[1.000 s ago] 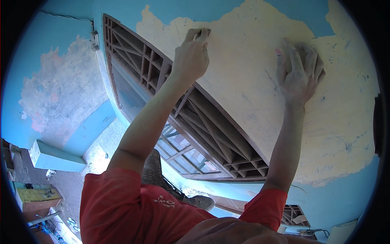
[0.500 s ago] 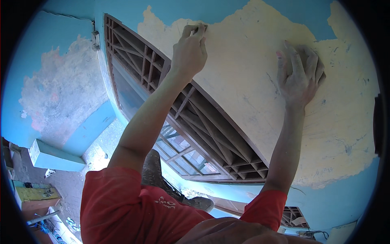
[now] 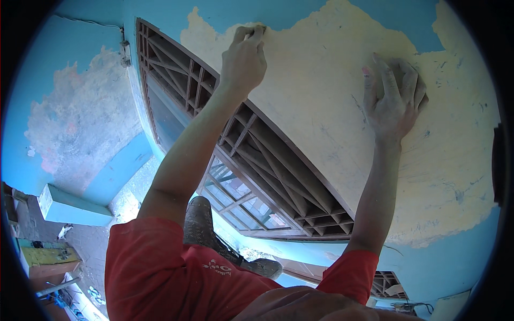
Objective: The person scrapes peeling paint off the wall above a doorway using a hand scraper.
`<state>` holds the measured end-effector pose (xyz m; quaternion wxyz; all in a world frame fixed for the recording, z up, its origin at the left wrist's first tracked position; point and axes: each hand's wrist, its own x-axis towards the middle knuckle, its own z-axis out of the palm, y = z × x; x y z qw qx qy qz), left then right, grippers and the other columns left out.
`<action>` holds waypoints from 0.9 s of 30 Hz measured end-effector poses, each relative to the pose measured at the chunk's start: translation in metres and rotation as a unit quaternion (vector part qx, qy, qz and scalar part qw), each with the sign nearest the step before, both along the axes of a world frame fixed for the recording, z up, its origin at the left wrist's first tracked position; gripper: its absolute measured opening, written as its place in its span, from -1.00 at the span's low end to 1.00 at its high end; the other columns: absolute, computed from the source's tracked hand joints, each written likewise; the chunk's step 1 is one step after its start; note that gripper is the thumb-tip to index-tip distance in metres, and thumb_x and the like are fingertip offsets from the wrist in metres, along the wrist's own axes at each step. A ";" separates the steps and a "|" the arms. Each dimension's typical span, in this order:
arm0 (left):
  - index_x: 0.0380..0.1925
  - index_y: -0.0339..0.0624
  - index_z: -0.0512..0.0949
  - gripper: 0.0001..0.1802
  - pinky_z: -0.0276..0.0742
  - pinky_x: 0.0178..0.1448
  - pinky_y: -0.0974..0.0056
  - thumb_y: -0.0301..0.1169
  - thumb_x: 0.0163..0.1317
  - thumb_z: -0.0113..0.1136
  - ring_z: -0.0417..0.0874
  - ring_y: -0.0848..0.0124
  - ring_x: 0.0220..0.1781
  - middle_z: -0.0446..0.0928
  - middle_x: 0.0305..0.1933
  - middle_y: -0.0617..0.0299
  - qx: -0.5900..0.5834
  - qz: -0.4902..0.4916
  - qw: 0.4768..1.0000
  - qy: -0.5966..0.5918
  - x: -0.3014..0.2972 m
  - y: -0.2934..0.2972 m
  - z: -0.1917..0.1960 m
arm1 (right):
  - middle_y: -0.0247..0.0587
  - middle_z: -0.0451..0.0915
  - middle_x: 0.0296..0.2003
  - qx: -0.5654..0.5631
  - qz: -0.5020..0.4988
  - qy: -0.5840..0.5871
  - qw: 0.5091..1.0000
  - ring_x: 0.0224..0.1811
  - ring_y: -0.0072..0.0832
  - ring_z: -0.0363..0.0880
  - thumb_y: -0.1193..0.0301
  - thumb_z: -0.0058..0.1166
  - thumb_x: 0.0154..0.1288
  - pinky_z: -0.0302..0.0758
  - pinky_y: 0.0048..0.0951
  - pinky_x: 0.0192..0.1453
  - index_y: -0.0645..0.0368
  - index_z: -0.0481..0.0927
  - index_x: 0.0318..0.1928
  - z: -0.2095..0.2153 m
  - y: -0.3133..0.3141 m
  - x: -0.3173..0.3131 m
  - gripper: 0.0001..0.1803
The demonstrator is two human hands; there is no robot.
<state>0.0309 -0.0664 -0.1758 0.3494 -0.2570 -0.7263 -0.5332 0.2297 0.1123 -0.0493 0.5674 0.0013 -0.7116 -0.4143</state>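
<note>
My left hand (image 3: pixel 243 63) is raised to the wall, its fingers closed in a pinch at the upper edge of a bare cream patch (image 3: pixel 316 80). A small brownish bit shows at the fingertips, too little of it to name. Blue paint (image 3: pixel 278 12) with a ragged border surrounds the patch. Farther right, my right hand (image 3: pixel 393 99) rests against the cream surface with fingers apart and slightly bent, holding nothing that I can see. Both hands look dusty.
A brown wooden window frame with lattice vents (image 3: pixel 278 166) runs diagonally below my hands. Left of it, another blue wall has a whitish worn patch (image 3: pixel 80 117) and a jutting blue ledge (image 3: pixel 75 206). Far below, a yellowish box (image 3: pixel 48 257) stands on the floor.
My left hand has slid a little left and up along the paint edge, its fingers still pinched. My right hand has stayed almost in place.
</note>
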 end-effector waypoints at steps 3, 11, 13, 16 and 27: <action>0.24 -0.11 0.60 -0.61 0.68 -0.03 0.01 -0.41 0.48 0.04 0.76 0.04 -0.12 0.58 0.23 0.12 -0.033 -0.032 0.998 0.032 0.005 -0.004 -0.002 | -0.38 0.60 0.01 0.004 -0.001 0.000 1.000 0.13 -0.28 0.52 -0.14 0.23 0.35 0.36 -0.13 0.12 -0.36 0.79 0.01 0.000 0.002 0.002 -0.64; 0.25 -0.13 0.60 -0.61 0.67 0.04 0.02 -0.42 0.47 0.06 0.76 0.05 -0.06 0.57 0.25 0.10 -0.037 -0.042 0.998 0.010 0.002 -0.008 0.005 | -0.37 0.60 0.02 -0.003 -0.017 -0.007 1.000 0.16 -0.27 0.51 -0.15 0.22 0.35 0.37 -0.12 0.16 -0.35 0.79 0.01 -0.003 -0.003 0.000 -0.63; 0.25 -0.12 0.60 -0.61 0.68 0.01 0.01 -0.41 0.46 0.08 0.77 0.05 -0.07 0.57 0.23 0.10 -0.063 -0.064 0.996 0.011 -0.002 -0.014 0.007 | -0.40 0.60 0.03 -0.017 -0.009 -0.013 1.000 0.15 -0.31 0.52 -0.09 0.23 0.38 0.34 -0.21 0.23 -0.38 0.79 0.06 -0.005 0.001 0.002 -0.66; 0.25 -0.12 0.61 -0.61 0.69 -0.07 0.04 -0.39 0.47 0.09 0.77 0.06 -0.12 0.58 0.19 0.10 -0.036 -0.017 0.999 0.002 0.018 -0.001 0.003 | -0.37 0.60 0.02 0.001 0.009 -0.005 1.000 0.17 -0.25 0.52 -0.15 0.23 0.34 0.37 -0.10 0.16 -0.35 0.79 0.00 0.001 -0.001 -0.001 -0.63; 0.26 -0.12 0.59 -0.60 0.71 -0.08 0.01 -0.41 0.46 0.09 0.75 0.06 -0.16 0.56 0.20 0.13 -0.044 -0.041 0.998 0.035 0.010 0.000 0.000 | -0.36 0.60 0.02 -0.004 0.000 -0.010 1.000 0.15 -0.26 0.52 -0.12 0.24 0.34 0.38 -0.10 0.14 -0.34 0.79 0.02 -0.003 -0.001 0.000 -0.64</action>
